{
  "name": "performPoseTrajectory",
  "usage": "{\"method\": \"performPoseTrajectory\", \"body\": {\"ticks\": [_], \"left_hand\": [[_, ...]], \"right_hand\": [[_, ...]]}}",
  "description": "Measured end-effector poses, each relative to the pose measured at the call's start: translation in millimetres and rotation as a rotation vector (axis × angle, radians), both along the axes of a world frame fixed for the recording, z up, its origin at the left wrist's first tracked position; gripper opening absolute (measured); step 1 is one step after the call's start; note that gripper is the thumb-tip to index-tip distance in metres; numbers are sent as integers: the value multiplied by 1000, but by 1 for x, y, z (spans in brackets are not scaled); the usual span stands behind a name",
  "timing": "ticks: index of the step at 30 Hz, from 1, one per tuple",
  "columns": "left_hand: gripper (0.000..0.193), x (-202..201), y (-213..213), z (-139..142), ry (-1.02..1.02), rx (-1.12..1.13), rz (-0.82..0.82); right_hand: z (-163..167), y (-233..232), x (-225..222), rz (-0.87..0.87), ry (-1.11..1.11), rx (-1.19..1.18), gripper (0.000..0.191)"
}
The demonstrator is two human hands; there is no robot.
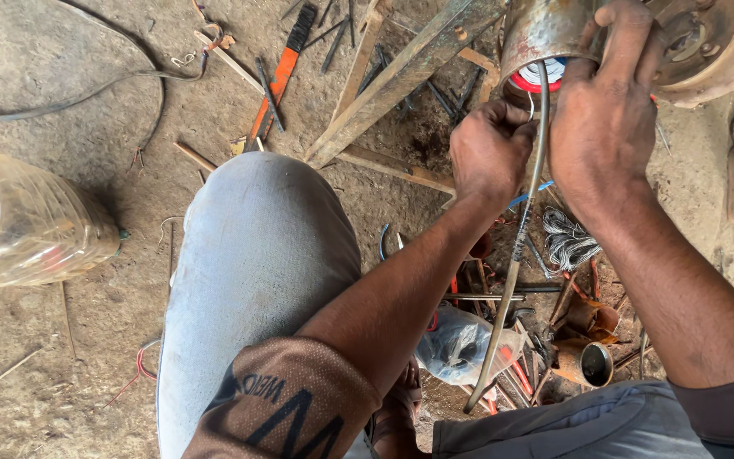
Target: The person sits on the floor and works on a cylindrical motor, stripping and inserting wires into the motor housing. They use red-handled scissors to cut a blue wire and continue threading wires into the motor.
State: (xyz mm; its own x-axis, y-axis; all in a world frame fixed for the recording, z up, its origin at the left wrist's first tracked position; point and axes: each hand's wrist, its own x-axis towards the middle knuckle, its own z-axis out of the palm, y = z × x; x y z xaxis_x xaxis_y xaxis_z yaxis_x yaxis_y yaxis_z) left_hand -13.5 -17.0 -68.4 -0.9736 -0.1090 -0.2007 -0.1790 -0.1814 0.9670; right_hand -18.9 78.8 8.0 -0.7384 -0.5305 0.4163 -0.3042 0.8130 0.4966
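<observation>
Knee (256,255): nearest the camera, below both hands.
Motor (554,34): top right, open end facing down.
Left hand (490,149): fisted on the cable (516,255), just under the motor.
Right hand (605,119): nearer, fingers clamped on its rim.
Cable axis: runs from the motor down toward the person.

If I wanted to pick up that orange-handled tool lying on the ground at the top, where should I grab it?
Probably by the orange handle, near its middle, coming straight down from above. It lies flat on the dirt floor, long and narrow, so fingers would close across its width. A thin dark rod crosses it, so grip below that crossing.
</observation>
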Motion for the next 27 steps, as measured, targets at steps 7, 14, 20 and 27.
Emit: {"method": "performPoseTrajectory", "body": {"ticks": [7,14,20,27], "left_hand": [[9,2,0,-1,33,-26,7],[4,8,5,-6,46,-22,-23],[4,14,6,-2,5,6,-20],[6,15,4,6,21,23,11]], "right_hand": [[-4,8,-4,-9,22,81,22],[-5,13,-5,1,-11,59,16],[-5,18,-3,-17,-71,18,30],[2,11,-2,-64,-65,78,32]]}}
